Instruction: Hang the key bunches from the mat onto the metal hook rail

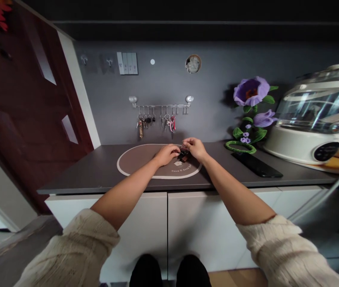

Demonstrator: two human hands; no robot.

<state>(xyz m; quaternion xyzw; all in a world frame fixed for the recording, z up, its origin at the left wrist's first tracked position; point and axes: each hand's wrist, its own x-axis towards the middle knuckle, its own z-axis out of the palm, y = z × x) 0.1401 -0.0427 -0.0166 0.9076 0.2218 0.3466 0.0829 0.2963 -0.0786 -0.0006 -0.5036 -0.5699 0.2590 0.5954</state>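
A small dark bunch of keys (184, 156) with a brown piece lies low over the right part of an oval brown mat (139, 161); its details are too small to make out. My left hand (167, 154) rests on the mat at the bunch's left side, fingers bent and closed on its edge. From the right, my right hand (196, 149) pinches at the top of the same bunch, with thumb and fingertips together. Fingers partly hide what each hand grips.
On the wall behind, a clear hook rail (161, 106) carries several keys (148, 120). To the right stand a purple flower ornament (251, 92), a black phone (257, 164) and a white appliance with a transparent cover (301, 143). A dark red door (34, 99) is at left.
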